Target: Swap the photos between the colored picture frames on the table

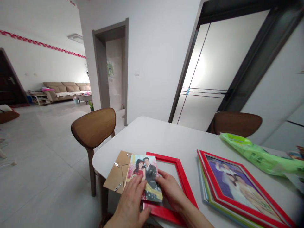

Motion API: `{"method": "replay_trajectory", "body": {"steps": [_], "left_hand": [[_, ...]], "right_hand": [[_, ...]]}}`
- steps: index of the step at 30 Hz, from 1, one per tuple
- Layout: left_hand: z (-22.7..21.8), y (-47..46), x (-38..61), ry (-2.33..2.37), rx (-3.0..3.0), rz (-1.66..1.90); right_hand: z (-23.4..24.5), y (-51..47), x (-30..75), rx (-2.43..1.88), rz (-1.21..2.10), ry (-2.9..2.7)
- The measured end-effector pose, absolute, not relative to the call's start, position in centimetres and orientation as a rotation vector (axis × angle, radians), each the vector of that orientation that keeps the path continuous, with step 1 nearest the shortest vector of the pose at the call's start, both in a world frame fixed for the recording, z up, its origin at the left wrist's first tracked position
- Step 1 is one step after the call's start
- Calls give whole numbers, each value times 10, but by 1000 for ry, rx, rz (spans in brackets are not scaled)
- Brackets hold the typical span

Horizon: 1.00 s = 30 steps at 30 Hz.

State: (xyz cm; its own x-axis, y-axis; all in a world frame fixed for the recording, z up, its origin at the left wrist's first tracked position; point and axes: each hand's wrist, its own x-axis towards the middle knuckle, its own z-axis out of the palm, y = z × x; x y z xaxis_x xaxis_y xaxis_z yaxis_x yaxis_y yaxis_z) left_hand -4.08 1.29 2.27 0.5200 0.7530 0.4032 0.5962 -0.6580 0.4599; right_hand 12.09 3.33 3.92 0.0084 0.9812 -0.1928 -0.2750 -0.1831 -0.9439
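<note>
Left grip (131,200), mine: fingers laid over the couple's photograph (151,172), clasp I cannot tell | my right grip (171,190): pinching its right edge | photograph: above the red frame (183,177), overlapping the brown backing board (114,174) | farther right: stacked frames (239,188), green bag (261,155), bench (154,134).

The left grip (133,199) is a bare human hand, with slender, slightly tapering fingers (136,183) and a shorter, thicker thumb (145,214). The right grip (171,190) is bare as well, smooth across its back, its thumb rounded at the tip. Skin is uncovered over the right wrist (182,203) and along the slim forearm (197,218). Nail detail is too small to tell.
</note>
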Motion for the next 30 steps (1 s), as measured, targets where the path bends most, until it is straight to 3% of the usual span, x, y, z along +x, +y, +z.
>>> {"method": "replay_trajectory", "body": {"steps": [7,12,20,26,30], "left_hand": [[40,24,-27,978,2351,1281],[68,13,-4,1080,1593,1451],[50,9,4,939,1373,1235],[41,11,-12,1165,1840,855],[39,5,-9,1155,2074,674]], "right_hand": [[89,21,107,-1028,1397,-886],[64,14,115,-1205,1380,-695],[54,11,161,-1325,1100,-815],[51,12,198,-1532,1175,-939],[40,23,203,-1635,1035,-1099]]}}
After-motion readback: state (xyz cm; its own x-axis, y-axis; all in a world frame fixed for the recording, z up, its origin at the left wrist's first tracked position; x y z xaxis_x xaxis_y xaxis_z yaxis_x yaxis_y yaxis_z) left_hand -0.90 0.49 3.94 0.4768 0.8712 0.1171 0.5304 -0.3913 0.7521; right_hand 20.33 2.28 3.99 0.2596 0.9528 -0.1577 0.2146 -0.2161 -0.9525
